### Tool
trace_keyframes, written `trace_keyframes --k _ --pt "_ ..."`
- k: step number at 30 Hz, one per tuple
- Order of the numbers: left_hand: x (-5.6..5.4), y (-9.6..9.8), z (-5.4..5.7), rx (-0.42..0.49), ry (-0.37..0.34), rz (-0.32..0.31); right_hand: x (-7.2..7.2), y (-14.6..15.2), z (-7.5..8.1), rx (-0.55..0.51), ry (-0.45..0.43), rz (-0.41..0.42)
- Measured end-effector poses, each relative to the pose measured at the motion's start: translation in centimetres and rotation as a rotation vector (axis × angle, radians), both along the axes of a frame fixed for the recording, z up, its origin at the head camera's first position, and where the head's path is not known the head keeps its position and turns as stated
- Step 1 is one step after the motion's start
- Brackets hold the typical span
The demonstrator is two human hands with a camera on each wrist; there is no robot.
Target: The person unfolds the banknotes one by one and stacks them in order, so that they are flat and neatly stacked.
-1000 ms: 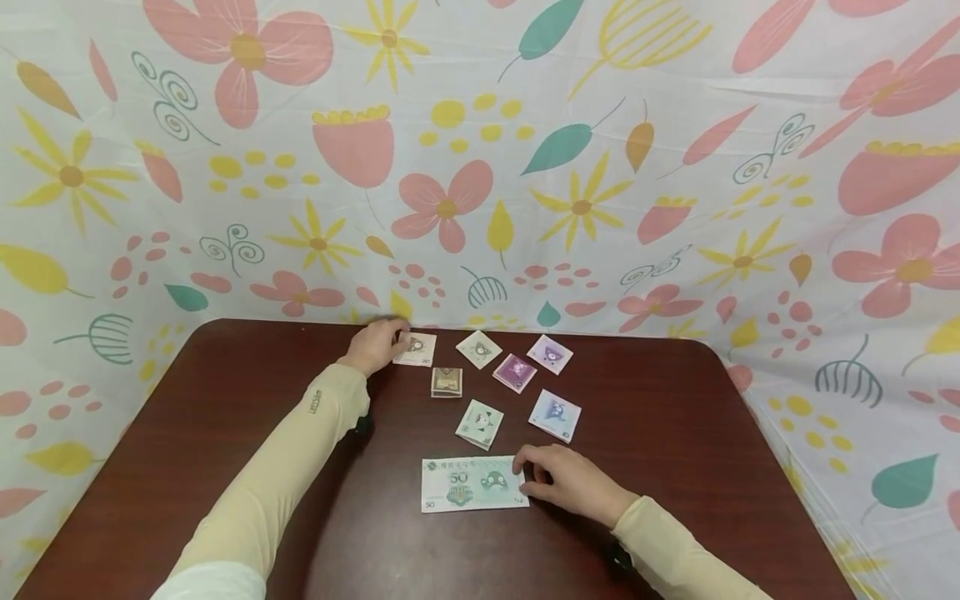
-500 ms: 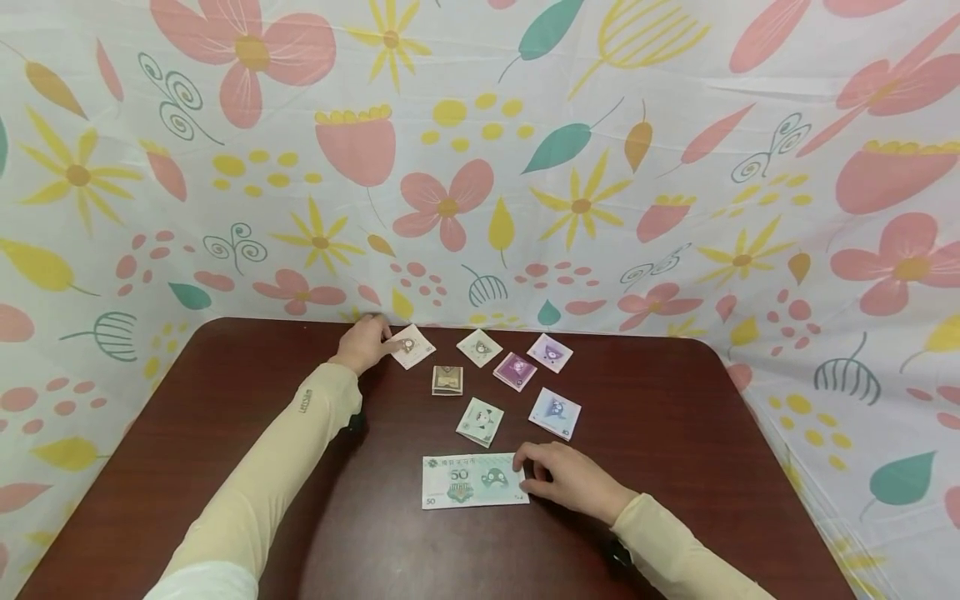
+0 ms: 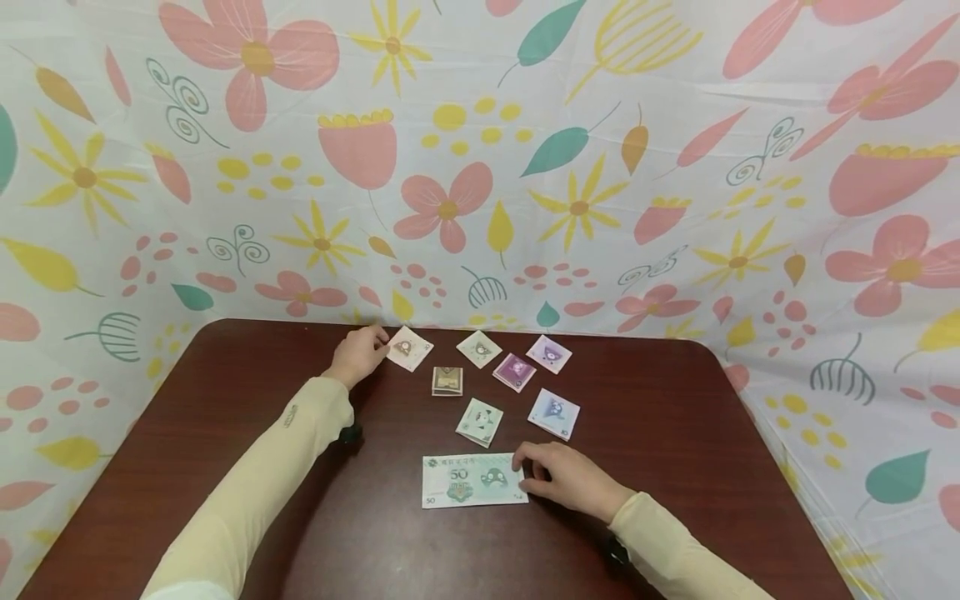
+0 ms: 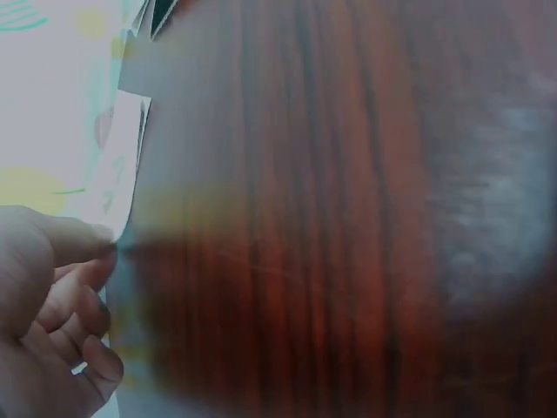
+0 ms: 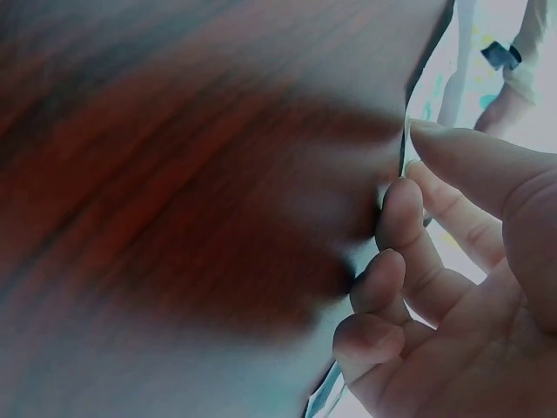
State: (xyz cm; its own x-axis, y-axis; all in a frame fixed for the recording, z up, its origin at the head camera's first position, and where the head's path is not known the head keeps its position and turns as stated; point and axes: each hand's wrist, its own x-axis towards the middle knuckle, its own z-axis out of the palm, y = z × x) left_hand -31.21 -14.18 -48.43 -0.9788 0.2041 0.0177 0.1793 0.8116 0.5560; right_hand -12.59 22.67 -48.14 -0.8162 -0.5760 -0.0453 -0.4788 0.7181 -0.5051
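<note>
At the table's back edge, my left hand (image 3: 362, 353) pinches the left corner of a folded brownish play banknote (image 3: 411, 348), which lies turned like a diamond. The left wrist view shows thumb and finger meeting at the corner of this folded note (image 4: 124, 165). Nearer to me, a green 50 banknote (image 3: 472, 482) lies unfolded, with its printed side up. My right hand (image 3: 573, 479) holds that note's right edge between thumb and index finger, while the other fingers (image 5: 379, 279) curl beneath in the right wrist view.
Several folded notes lie between the hands: a small brown one (image 3: 447, 381), two pale green ones (image 3: 479, 349), a dark purple one (image 3: 514, 372), a light purple one (image 3: 550, 354) and a blue one (image 3: 554, 413). A flower-print cloth (image 3: 480, 183) hangs behind the dark wooden table (image 3: 420, 558).
The folded brownish note has turned from square-on to a diamond position under my left hand, which has drawn slightly left, uncovering more of it. My right hand and the 50 banknote have stayed put.
</note>
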Motion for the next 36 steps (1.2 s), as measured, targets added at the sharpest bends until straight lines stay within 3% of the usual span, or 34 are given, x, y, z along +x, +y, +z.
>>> trace_keyframes --k 13,22,30,36 --pt "2.5 -0.3 0.2 0.298 0.097 0.072 0.2 0.0 0.0 -0.003 0.015 -0.008" --pt "4.8 0.2 0.5 0.416 0.079 0.101 0.4 0.0 -0.3 -0.006 0.037 -0.011" --pt "6.8 1.6 0.8 0.471 0.088 0.093 0.6 0.0 -0.2 -0.018 0.038 -0.015" --pt "8.3 2.6 1.2 0.527 0.057 0.082 0.5 0.1 -0.1 -0.027 0.057 0.001"
